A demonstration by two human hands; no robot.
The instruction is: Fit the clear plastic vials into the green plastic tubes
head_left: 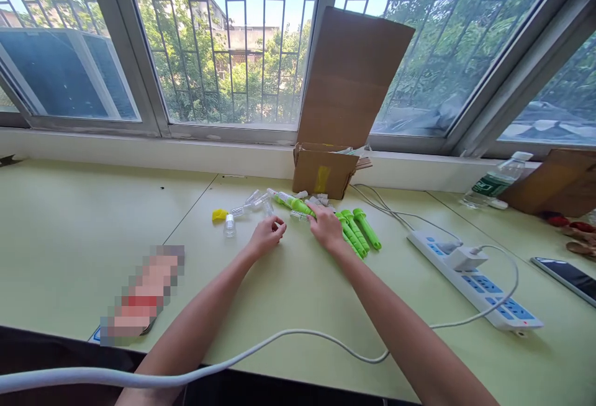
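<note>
My right hand [325, 227] is closed round a bright green plastic tube [303, 207], whose clear tip points to the far left. My left hand [267, 236] rests low over the table with its fingers curled in; whether something small is inside them is hidden. Just behind it stands a clear plastic cup-like piece [269, 208]. More clear ribbed pieces [239, 211] lie to the left, and one clear cap [230, 226] stands upright. Several green ribbed tubes [367, 230] lie side by side at the right of my right hand, partly hidden by it.
An open cardboard box [321, 170] stands against the window sill. A yellow piece [219, 215] lies at left. On the right are a white power strip [475, 282], a water bottle [496, 181] and a phone [568, 277]. A white cable [288, 333] crosses the front.
</note>
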